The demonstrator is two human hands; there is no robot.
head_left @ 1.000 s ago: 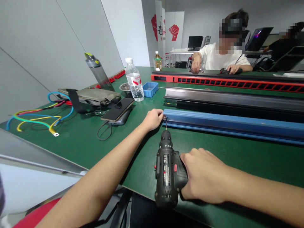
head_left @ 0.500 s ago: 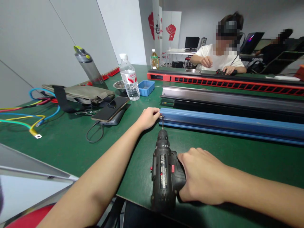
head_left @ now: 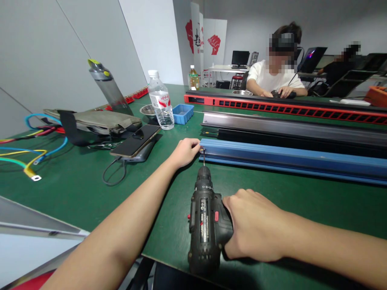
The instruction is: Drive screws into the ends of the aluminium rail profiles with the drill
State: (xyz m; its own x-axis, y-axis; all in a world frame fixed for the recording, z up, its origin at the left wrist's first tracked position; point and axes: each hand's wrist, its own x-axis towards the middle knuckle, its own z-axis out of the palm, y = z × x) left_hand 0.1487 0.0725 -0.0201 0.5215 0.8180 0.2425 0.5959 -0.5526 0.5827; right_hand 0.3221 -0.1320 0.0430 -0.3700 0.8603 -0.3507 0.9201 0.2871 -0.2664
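Observation:
My right hand (head_left: 254,225) is wrapped round the grip of a black cordless drill (head_left: 205,221), which points away from me. Its bit meets a small dark screw or fitting (head_left: 204,150) at the left end of a long blue metal profile (head_left: 284,157). At that same end, my left hand (head_left: 186,152) is closed, thumb and fingers pinching against the profile's tip. Something small and brownish shows at its fingertips, too small to name for certain.
Behind the blue profile lie a silver-grey profile (head_left: 272,125) and a red slotted rail (head_left: 284,108). Leftward stand a water bottle (head_left: 161,100), a blue tray (head_left: 183,119), a phone (head_left: 136,141), a bag (head_left: 99,121) and cables (head_left: 30,169). A co-worker (head_left: 272,78) sits opposite.
The view has shifted slightly, moving the scene a little leftward. The drill bit and my left hand stay at the profile's end. The co-worker's raised hand has come down to the table.

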